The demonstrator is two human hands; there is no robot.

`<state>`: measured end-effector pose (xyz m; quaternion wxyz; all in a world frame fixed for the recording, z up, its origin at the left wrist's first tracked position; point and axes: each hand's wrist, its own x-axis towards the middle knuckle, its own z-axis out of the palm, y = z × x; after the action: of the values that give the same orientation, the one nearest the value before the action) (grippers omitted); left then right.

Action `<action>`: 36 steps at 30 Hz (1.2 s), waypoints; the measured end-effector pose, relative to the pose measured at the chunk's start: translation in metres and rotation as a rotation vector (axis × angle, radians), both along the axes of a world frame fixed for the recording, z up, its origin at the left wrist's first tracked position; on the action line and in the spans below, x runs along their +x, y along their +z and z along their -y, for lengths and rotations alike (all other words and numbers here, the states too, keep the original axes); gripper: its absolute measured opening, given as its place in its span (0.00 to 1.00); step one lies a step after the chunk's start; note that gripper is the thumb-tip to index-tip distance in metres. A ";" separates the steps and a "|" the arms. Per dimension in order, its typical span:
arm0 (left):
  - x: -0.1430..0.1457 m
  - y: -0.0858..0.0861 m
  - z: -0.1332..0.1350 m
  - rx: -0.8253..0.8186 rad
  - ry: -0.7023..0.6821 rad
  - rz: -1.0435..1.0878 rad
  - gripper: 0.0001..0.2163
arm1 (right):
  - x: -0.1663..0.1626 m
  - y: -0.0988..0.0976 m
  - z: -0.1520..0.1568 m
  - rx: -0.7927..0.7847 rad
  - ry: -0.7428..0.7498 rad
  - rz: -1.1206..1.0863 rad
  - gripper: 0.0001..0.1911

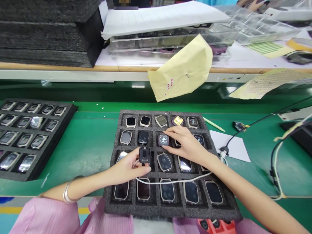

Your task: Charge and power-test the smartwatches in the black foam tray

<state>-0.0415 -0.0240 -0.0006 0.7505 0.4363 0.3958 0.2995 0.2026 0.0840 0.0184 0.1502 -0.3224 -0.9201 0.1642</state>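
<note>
A black foam tray (158, 210) lies before me, with smartwatch bodies without straps in its compartments. My left hand (130, 165) grips a small square black charging dock (144, 155) over the tray's left middle. From it a white cable (170, 182) runs right across the tray. My right hand (187, 143) has thumb and fingertips closed on the sides of a smartwatch (163, 139) with a lit screen, in the second row. Behind that hand, a dark-framed smartwatch (177, 121) shows a yellow lit face. The right hand and forearm partly hide several watches.
A second foam tray of watches (31, 143) lies at the left. Beyond, a shelf (131, 69) bears stacked black foam (48, 35) and clear plastic trays (136, 44); a yellow paper (182, 70) hangs from its edge. White paper (229, 144), a pen (214, 124) and black cables (253, 122) lie right.
</note>
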 end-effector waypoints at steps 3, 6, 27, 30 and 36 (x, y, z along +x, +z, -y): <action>-0.008 -0.004 0.006 -0.004 0.014 -0.048 0.13 | -0.015 0.008 0.003 0.080 0.030 0.059 0.21; -0.010 -0.006 0.009 0.008 0.029 -0.046 0.15 | -0.048 0.012 0.007 0.081 0.106 0.119 0.14; -0.009 -0.006 0.006 0.007 0.146 -0.004 0.15 | -0.064 0.012 0.038 -0.033 0.341 -0.112 0.22; -0.008 -0.005 0.007 0.027 0.160 -0.050 0.15 | -0.068 0.010 0.039 0.026 0.343 -0.100 0.20; -0.005 -0.006 0.007 0.001 0.188 -0.036 0.14 | -0.066 0.005 0.039 -0.032 0.282 -0.164 0.19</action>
<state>-0.0466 -0.0310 -0.0067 0.7115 0.4030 0.4483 0.3611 0.1364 0.0448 0.0235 0.1950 -0.1780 -0.9382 0.2239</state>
